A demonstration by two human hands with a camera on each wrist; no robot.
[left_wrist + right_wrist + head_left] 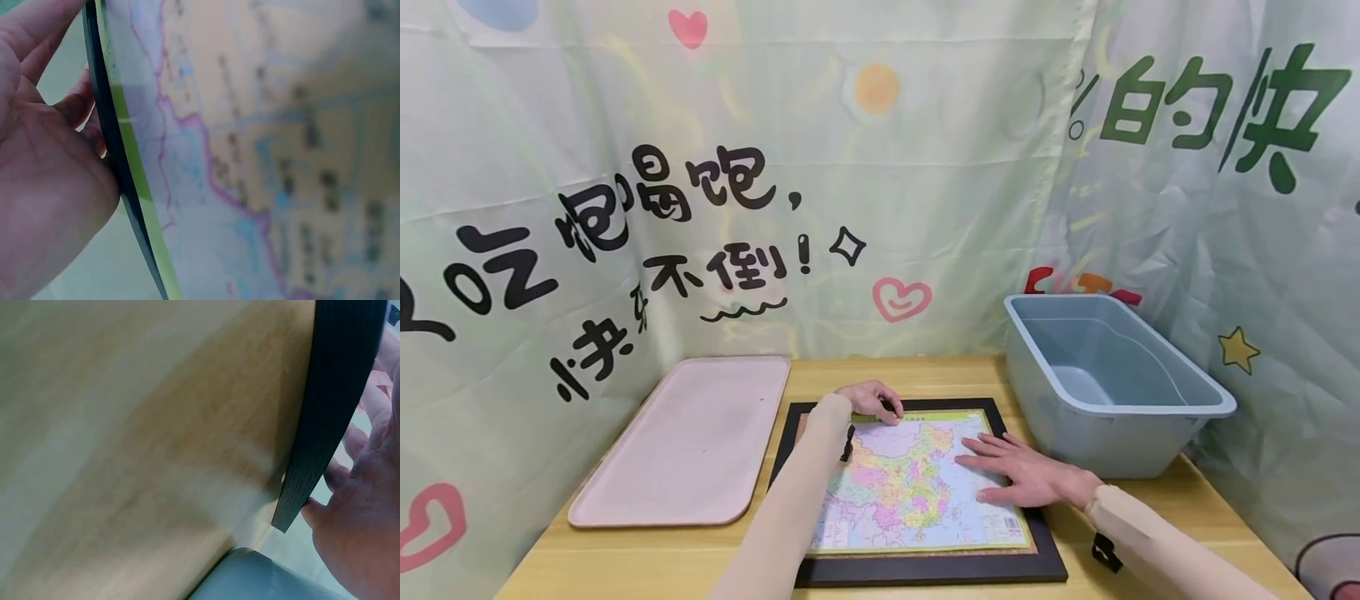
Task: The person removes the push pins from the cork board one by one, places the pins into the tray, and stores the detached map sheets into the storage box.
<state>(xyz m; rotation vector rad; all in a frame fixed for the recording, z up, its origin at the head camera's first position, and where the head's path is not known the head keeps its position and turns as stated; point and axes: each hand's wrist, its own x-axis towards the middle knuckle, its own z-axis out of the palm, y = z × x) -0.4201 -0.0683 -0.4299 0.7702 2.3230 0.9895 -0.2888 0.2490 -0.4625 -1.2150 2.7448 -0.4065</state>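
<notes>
A colourful paper map [902, 475] lies on a cork board [925, 553] in a black frame [936, 570]. My left hand [867, 400] is at the map's upper edge, fingers bent and thumb close to the index finger. Whether anything small is between those fingertips is hidden. On the map's right side my right hand [1026, 473] rests flat with fingers spread, its heel over the frame's right border. In the left wrist view the left palm [53, 181] shows past the frame's edge; in the right wrist view the right palm [365, 519] shows beside the frame's side [312, 425].
Left of the frame a pale pink tray [688, 442] lies on the wooden table [655, 567]. A deep grey-blue plastic bin [1097, 437] stands behind the right hand, close to the frame. Printed cloth curtains [925, 183] enclose the table's back and sides.
</notes>
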